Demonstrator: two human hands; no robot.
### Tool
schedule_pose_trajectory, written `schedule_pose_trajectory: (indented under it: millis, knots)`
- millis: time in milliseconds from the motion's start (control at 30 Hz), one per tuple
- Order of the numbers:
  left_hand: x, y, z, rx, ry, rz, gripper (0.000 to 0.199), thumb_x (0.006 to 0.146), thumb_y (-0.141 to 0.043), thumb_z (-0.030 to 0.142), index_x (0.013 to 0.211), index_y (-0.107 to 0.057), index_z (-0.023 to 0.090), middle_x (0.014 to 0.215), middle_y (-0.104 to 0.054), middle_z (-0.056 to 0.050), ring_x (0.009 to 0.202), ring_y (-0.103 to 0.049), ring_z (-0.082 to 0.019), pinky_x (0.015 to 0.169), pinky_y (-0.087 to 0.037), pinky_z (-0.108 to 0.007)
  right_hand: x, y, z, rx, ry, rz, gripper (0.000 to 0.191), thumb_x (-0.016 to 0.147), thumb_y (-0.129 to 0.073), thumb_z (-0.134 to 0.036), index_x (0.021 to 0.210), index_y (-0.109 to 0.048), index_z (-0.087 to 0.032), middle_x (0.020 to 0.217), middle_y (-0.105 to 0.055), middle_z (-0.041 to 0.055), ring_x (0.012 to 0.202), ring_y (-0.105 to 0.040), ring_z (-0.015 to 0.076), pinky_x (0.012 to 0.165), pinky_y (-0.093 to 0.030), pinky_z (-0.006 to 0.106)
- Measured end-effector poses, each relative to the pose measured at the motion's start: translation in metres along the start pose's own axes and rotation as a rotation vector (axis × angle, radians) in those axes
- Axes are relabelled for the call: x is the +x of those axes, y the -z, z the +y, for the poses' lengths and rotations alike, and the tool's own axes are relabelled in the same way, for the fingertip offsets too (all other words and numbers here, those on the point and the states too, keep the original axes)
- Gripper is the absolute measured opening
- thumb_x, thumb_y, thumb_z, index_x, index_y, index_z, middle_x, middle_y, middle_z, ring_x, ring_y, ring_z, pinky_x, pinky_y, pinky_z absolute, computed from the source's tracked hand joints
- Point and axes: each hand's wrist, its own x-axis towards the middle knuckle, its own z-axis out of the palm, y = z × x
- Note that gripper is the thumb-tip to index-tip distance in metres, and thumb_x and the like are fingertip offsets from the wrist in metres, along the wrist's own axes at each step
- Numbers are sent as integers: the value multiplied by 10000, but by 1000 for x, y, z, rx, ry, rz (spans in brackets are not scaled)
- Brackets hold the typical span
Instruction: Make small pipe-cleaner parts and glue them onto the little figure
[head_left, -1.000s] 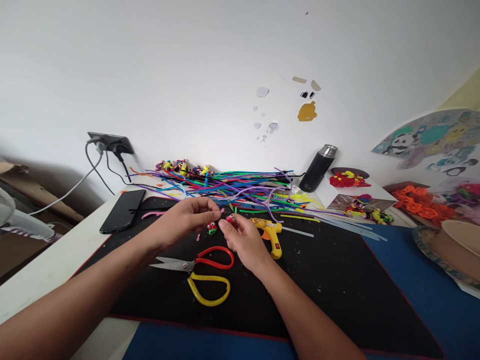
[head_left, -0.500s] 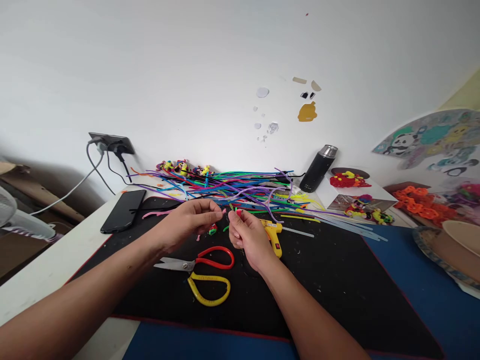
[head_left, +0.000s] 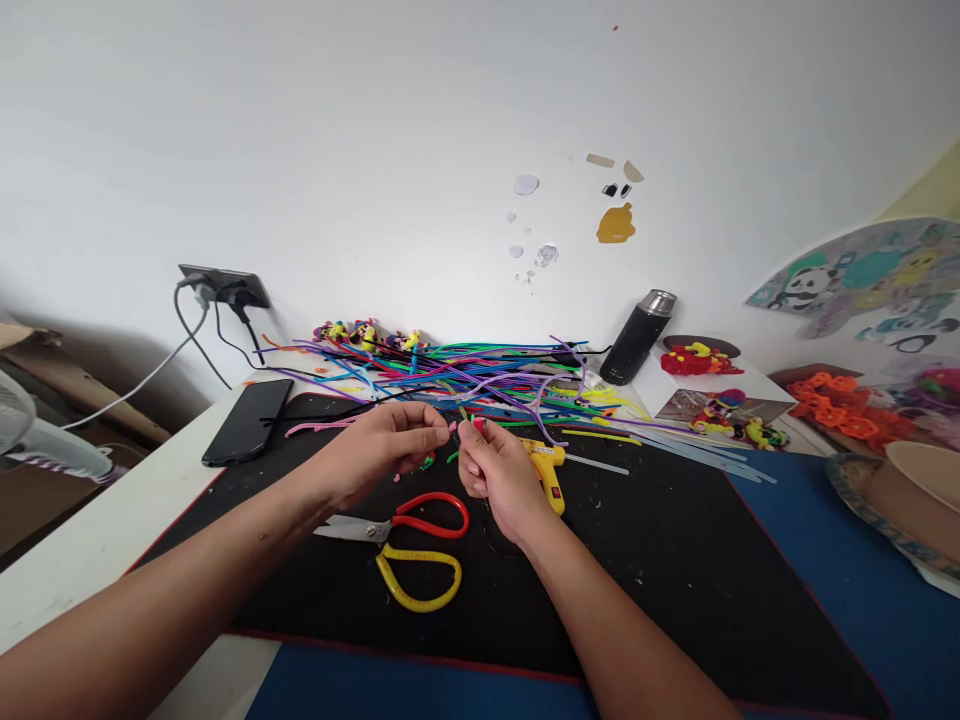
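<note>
My left hand (head_left: 394, 440) is closed in a pinch on a small pink piece (head_left: 452, 428) that looks like pipe cleaner. Close beside it, my right hand (head_left: 499, 470) pinches a small red and green piece (head_left: 478, 424), mostly covered by the fingers. Below the hands, scissors (head_left: 424, 550) with one red and one yellow handle lie on the black mat (head_left: 645, 600). A yellow glue gun (head_left: 553, 470) rests just right of my right hand, partly hidden by it. Under my left hand a bit of green (head_left: 428, 461) shows.
Many coloured pipe cleaners (head_left: 480, 370) are heaped along the wall. A black phone (head_left: 247, 422) lies at left. At right stand a black flask (head_left: 637, 337), a white box (head_left: 750, 385) and a round basket (head_left: 862, 500). Clear glue sticks (head_left: 712, 452) lie nearby.
My left hand has shifted very slightly right, bringing the pink piece nearer my right hand. The right hand has hardly moved, and both keep their pinch.
</note>
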Motion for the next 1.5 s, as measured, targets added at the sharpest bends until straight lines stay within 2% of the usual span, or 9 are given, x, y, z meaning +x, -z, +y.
schedule_pose_trajectory:
  millis: [333,467,667,867,1067,1367,1500]
  knots:
    - [0,0,-1,7,6,-9,376,772,-827,514,809,-667,176,594,-483,47,535,-376,-104,510,-300,-246,0,0,-1,17,-10,-6,526,814,-829,-633,817,-508,-216,576,-406,-109,433,-300,47,459,-161,231]
    - [0,-1,-1,-19,8,-34,369,759,-841,496,790,-672,170,606,-489,44,548,-369,-99,526,-297,-245,0,-1,-3,36,-11,-18,495,804,-837,-629,876,-593,-204,578,-402,-105,436,-287,51,455,-147,232]
    - [1,-2,-4,-118,48,-85,366,781,-841,481,768,-658,163,560,-454,53,529,-321,-89,512,-219,-249,-1,0,-6,92,-6,-39,451,797,-871,-569,953,-678,-192,591,-404,-102,447,-273,50,458,-142,236]
    - [1,-4,-6,-187,99,-100,409,748,-875,471,719,-611,161,562,-447,55,525,-300,-74,501,-185,-238,-2,-1,-8,132,-2,-65,400,789,-895,-505,925,-694,-187,588,-396,-105,440,-270,40,460,-130,237]
    - [2,-8,-6,-262,147,-121,403,712,-900,442,730,-625,149,565,-422,63,515,-276,-63,484,-146,-223,-2,-2,-8,128,-9,-38,432,738,-933,-499,888,-678,-185,570,-407,-109,435,-291,39,459,-145,232]
    - [3,-10,-12,-327,143,-109,392,722,-906,404,727,-616,139,568,-422,68,493,-280,-47,470,-142,-220,-1,-2,-2,108,28,31,458,733,-931,-517,859,-652,-176,551,-415,-114,428,-298,35,452,-164,221]
    - [4,-11,-14,-352,132,-117,400,745,-895,397,704,-583,149,563,-396,75,491,-270,-49,465,-142,-218,-1,-2,-3,136,16,21,458,734,-929,-527,859,-661,-177,550,-414,-114,418,-304,33,448,-161,219]
